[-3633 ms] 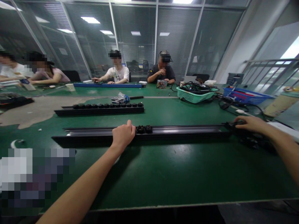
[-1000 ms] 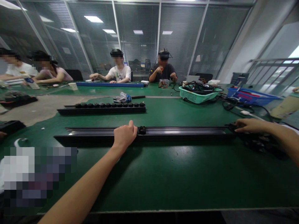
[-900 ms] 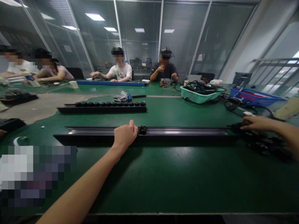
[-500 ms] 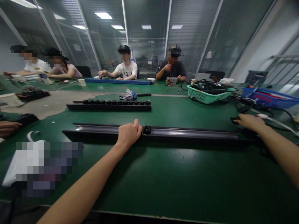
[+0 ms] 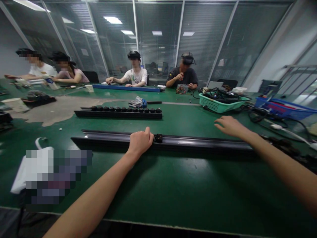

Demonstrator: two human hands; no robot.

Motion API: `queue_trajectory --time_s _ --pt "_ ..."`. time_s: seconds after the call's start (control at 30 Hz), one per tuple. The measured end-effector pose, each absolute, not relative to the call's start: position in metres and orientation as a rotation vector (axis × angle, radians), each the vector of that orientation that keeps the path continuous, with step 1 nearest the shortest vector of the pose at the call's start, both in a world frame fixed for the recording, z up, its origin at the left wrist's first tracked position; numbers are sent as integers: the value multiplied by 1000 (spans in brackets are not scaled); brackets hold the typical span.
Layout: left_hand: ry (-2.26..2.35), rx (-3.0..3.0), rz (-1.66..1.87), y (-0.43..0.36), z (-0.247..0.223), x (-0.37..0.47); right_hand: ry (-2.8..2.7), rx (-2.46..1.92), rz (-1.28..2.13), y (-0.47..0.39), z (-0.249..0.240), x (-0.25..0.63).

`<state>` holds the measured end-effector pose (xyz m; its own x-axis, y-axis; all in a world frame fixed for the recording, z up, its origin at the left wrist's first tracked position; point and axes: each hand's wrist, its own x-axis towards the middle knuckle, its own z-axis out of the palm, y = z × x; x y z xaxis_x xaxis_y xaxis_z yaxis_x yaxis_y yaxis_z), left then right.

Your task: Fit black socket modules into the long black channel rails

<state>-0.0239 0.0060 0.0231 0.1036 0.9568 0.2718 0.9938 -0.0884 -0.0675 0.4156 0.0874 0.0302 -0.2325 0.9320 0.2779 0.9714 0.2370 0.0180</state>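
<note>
A long black channel-shaped rail (image 5: 205, 142) with a shiny inner face lies across the green table in front of me. My left hand (image 5: 141, 142) is closed over its middle, thumb up. Right beside that thumb, a small black block (image 5: 158, 138) sits in the channel; whether the fingers touch it I cannot tell. My right hand (image 5: 230, 125) hovers above the far side of the rail's right part, fingers stretched to the left, with nothing visible in them. Dark parts (image 5: 279, 145) lie by the rail's right end, partly covered by my right forearm.
Behind the rail lies a shorter black rail (image 5: 119, 114) with a row of round black pieces. Farther back are grey-blue gloves (image 5: 138, 102), a green basket (image 5: 218, 104) of cables and a blue basket (image 5: 279, 107). Several people sit across the table. A white object (image 5: 37, 168) lies left.
My right hand has moved left from the rail's right end and no longer holds the small black piece. My left hand stays on the rail. The view has shifted slightly.
</note>
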Motion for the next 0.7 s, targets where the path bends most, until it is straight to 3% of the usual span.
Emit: queue_trajectory --time_s 0.13,0.33,0.5,0.7 --pt "-1945 -2128 -253 6 23 -26 -2560 -1226 118 47 32 273" --pt "-2073 -2091 -397 10 18 -36 -2578 -1204 -1 27 17 159" --pt "-2080 -2102 -474 13 14 -42 -2591 -1151 89 35 17 155" --pt "-1995 -2168 -443 10 16 -36 -2511 -1208 228 22 18 228"
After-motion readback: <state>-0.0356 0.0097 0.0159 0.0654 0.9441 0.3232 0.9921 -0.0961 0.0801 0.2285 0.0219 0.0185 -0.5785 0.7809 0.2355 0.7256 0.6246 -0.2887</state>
